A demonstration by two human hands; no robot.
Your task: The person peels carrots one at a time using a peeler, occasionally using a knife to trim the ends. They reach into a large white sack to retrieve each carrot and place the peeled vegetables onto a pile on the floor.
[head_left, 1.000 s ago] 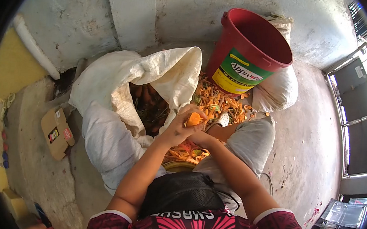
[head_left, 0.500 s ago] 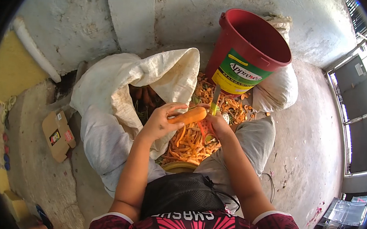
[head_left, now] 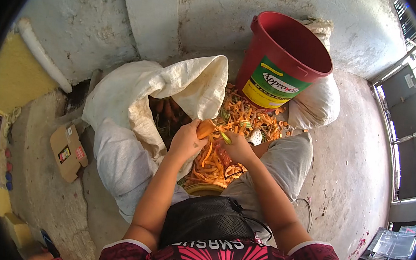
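My left hand is closed around a carrot, whose far end sticks out beyond my fingers. My right hand grips a knife by its yellow-green handle. The handle points toward the carrot's end; the blade is hard to make out there. Beneath both hands lies a heap of orange carrot peelings, above the yellowish rim of a container between my legs. To the left, an open white woven sack holds carrots in its shadowed mouth.
A tall red bucket with a margarine label stands beyond, among scattered peelings and carrot pieces. Behind it leans a filled white sack. A cardboard piece lies at left. Clear plastic containers sit at lower right.
The carrot has turned from lying crosswise to pointing more away from me. My right hand has drawn nearer my body, and the knife has swung from upright toward the carrot.
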